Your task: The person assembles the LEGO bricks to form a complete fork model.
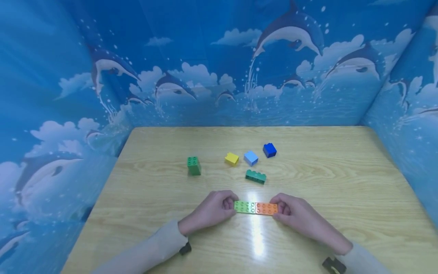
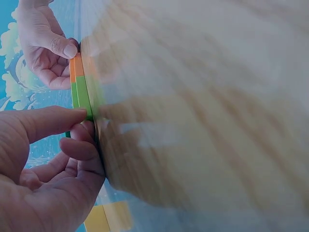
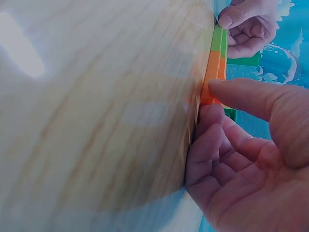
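Observation:
A light green toy brick (image 1: 244,207) and an orange toy brick (image 1: 267,208) lie end to end on the wooden table, studs up, forming one straight row. At the left end, my left hand (image 1: 216,208) pinches the light green brick between thumb and fingers. My right hand (image 1: 297,213) pinches the outer end of the orange brick in the same way. In the left wrist view, the left thumb presses the near side of the light green brick (image 2: 83,96). The right wrist view shows the right thumb against the orange brick (image 3: 212,77).
Beyond the hands stands a tall green brick stack (image 1: 194,166). To its right lie a yellow brick (image 1: 231,159), a light blue brick (image 1: 251,158), a dark blue brick (image 1: 269,150) and a dark green brick (image 1: 255,176). A dolphin-print curtain (image 1: 205,76) surrounds the table (image 1: 325,163).

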The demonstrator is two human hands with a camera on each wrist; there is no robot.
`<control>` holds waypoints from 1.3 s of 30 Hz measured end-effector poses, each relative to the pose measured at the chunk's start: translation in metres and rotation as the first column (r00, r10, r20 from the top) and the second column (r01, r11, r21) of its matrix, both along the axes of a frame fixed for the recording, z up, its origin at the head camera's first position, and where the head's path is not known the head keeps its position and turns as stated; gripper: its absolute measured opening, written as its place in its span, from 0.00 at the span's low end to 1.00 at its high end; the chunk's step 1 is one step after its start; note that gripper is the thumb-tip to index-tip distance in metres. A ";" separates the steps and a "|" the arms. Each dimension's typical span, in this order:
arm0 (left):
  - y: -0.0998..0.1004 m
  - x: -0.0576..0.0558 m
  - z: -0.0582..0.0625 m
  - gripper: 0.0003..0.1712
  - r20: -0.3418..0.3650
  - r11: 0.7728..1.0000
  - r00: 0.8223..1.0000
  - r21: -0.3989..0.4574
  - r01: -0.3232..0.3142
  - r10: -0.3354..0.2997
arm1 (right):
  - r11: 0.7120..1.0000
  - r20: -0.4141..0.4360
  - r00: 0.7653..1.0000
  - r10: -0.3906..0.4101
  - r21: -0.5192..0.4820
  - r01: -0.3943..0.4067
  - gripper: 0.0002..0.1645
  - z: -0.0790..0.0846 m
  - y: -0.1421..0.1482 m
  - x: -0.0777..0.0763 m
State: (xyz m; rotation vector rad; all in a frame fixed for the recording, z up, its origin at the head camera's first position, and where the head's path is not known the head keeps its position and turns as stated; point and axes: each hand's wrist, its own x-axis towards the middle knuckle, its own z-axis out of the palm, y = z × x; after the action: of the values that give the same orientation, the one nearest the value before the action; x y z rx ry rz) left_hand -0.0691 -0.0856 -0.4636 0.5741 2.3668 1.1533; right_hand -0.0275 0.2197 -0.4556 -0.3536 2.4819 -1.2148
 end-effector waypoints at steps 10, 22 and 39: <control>0.001 -0.003 0.002 0.21 -0.009 1.000 1.000 0.021 -0.005 0.005 | 1.000 -0.002 1.000 -0.002 0.020 0.002 0.21 0.001 0.001 -0.005; -0.003 0.003 -0.002 0.23 0.023 0.999 1.000 0.032 -0.009 0.009 | 0.999 0.031 0.999 0.025 0.022 -0.026 0.29 0.001 0.001 -0.001; -0.001 0.002 -0.003 0.23 0.007 0.999 1.000 0.039 -0.014 0.014 | 0.984 -0.052 0.982 -0.180 0.000 0.181 0.22 0.005 0.023 -0.040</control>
State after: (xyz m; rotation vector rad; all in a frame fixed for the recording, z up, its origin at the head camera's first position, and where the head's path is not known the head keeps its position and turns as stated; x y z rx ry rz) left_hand -0.0666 -0.0863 -0.4662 0.5668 2.3510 1.2076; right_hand -0.0676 0.2430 -0.4508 -0.1629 2.6085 -1.2833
